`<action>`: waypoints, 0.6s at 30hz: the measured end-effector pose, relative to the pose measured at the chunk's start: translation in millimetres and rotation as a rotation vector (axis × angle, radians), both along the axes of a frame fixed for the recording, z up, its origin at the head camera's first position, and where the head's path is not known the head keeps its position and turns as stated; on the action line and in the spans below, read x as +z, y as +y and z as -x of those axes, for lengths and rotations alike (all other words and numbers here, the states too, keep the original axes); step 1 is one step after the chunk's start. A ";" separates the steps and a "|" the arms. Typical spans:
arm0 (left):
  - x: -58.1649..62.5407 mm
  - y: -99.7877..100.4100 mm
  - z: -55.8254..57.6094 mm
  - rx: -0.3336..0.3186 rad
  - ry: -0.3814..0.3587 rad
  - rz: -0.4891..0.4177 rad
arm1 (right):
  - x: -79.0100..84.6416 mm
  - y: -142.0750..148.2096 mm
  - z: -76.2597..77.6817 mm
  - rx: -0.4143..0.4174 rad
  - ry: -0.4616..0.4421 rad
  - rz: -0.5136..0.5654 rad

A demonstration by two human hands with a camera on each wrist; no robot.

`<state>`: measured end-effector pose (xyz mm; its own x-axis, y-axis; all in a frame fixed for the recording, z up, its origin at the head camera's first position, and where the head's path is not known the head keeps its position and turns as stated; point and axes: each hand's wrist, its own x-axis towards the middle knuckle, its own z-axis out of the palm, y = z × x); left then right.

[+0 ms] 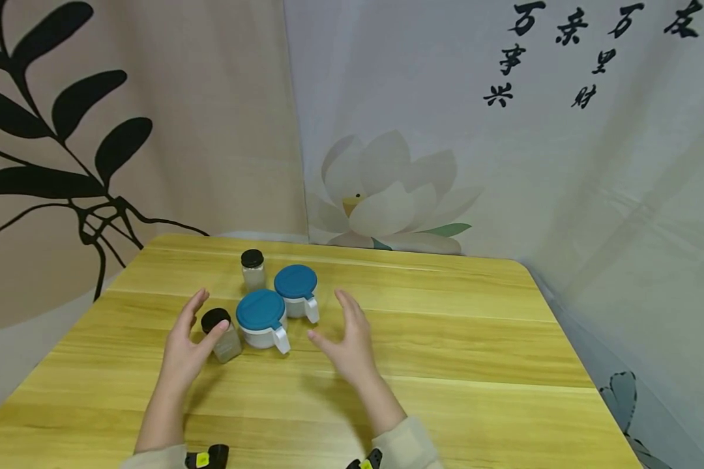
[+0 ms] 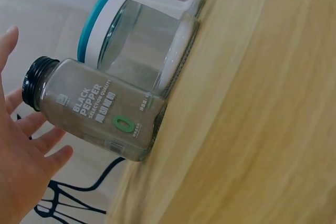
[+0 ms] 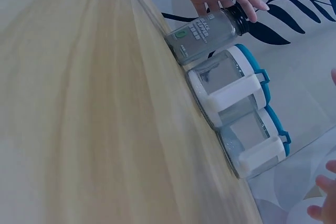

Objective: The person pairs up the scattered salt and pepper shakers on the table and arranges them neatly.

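My left hand (image 1: 180, 355) is held with its fingers spread beside a black pepper bottle (image 2: 105, 108). This glass bottle has a black screw lid and brownish powder in it, and stands upright. The thumb overlaps it in the head view. Right next to it stands a clear jar with a blue lid (image 1: 261, 310) and a white handle. A second blue-lidded jar (image 1: 296, 281) stands just behind and to the right. To the right of both jars my right hand (image 1: 353, 345) hovers with fingers apart, holding nothing.
Another small bottle with a black lid (image 1: 253, 273) stands behind the front jar. All stand on a wooden table (image 1: 475, 365). Behind the table hang curtains (image 1: 223, 117) printed with leaves, a lotus and writing. Dark wrist straps (image 1: 211, 457) show at the bottom edge.
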<state>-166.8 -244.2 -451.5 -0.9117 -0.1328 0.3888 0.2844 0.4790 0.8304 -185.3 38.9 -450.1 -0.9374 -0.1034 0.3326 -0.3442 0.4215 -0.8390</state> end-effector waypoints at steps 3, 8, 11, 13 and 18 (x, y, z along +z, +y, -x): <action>-2.6 0.2 -0.4 0.014 -0.007 -0.005 | -2.1 -3.4 -1.1 0.005 -0.011 0.006; -7.2 -1.8 -0.8 0.025 -0.021 -0.015 | -5.6 -10.1 -2.3 0.005 -0.011 0.016; -8.9 -3.3 -1.1 0.019 -0.027 -0.019 | -7.5 -14.0 -2.9 0.010 -0.004 0.027; -9.5 -3.6 -1.9 0.014 -0.036 -0.024 | -8.8 -16.4 -3.4 0.014 -0.009 0.033; -9.7 -3.8 -4.8 0.006 -0.038 -0.043 | -13.0 -22.1 -4.6 0.026 -0.037 0.052</action>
<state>-162.0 -248.0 -461.2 -0.9247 -0.1539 0.3481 0.2500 0.4440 0.8604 -180.7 16.8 -463.1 -0.9465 -0.1112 0.3030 -0.3224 0.3686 -0.8719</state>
